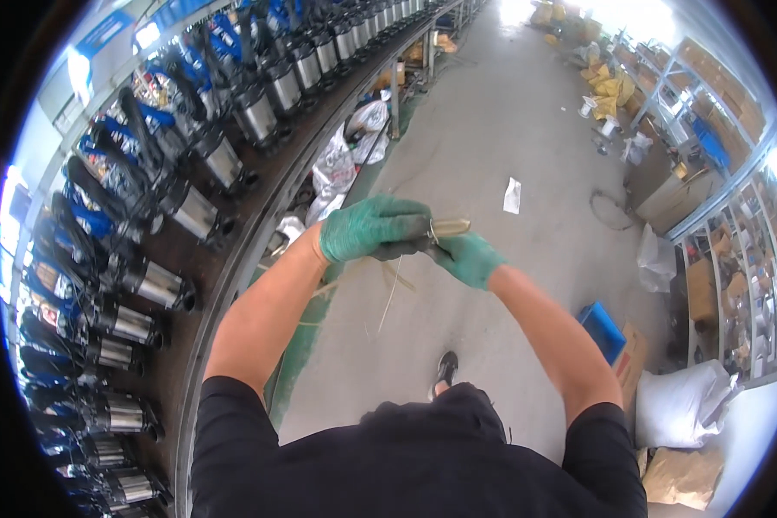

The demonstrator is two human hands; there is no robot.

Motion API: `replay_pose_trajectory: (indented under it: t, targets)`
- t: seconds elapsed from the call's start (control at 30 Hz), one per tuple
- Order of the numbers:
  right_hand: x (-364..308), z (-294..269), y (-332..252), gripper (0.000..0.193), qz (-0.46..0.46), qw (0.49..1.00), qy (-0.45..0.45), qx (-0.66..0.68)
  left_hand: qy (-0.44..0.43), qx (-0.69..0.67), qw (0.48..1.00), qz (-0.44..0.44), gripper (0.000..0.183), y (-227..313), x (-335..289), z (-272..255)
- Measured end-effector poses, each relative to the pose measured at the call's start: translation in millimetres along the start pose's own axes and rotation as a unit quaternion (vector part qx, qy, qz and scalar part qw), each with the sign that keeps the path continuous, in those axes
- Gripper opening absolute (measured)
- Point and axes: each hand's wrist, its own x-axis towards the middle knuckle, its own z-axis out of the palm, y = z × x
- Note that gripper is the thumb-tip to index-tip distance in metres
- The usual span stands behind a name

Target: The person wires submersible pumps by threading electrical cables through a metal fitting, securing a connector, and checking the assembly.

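Both my hands wear green gloves with darkened fingers and meet in front of me above the floor. My left hand (375, 230) is closed, its fingers at the left end of a shiny tan, rounded piece (451, 227) whose kind I cannot make out. Against the underside of that piece, my right hand (470, 259) is closed too, its fingertips touching those of the left. A thin pale strand (390, 298) hangs below the left hand. The gloves hide where the strand begins and most of the fingertips.
Along my left runs a long bench (224, 285) lined with steel-and-black cylindrical pumps (190, 210). White plastic bags (335, 164) lie below its edge. A paper scrap (512, 196) lies on the floor ahead. At right stand a blue bin (602, 331), a white sack (682, 402) and shelving (742, 268).
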Motion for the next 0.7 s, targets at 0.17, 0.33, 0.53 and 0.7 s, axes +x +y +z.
replay_pose_trajectory:
  t: [0.17, 0.33, 0.53, 0.7]
  targets:
    - [15, -83, 99, 0.037, -0.074, 0.985, 0.149, -0.047, 0.014, 0.197, 0.980, 0.033, 0.033, 28, 128, -30]
    - [10, -147, 94, 0.042, -0.019, 0.968, 0.208, 0.142, 0.114, 0.136, 0.984, -0.020, 0.033, 22, 221, -69]
    - [89, -156, 178, 0.031, 0.003, 0.859, 0.109, 0.501, 0.088, 0.195, 0.977, -0.004, 0.031, -7, 351, -124]
    - [154, -302, 266, 0.026, -0.065, 0.990, 0.127, 0.005, 0.055, 0.379, 0.924, -0.011, 0.028, -33, 446, -191]
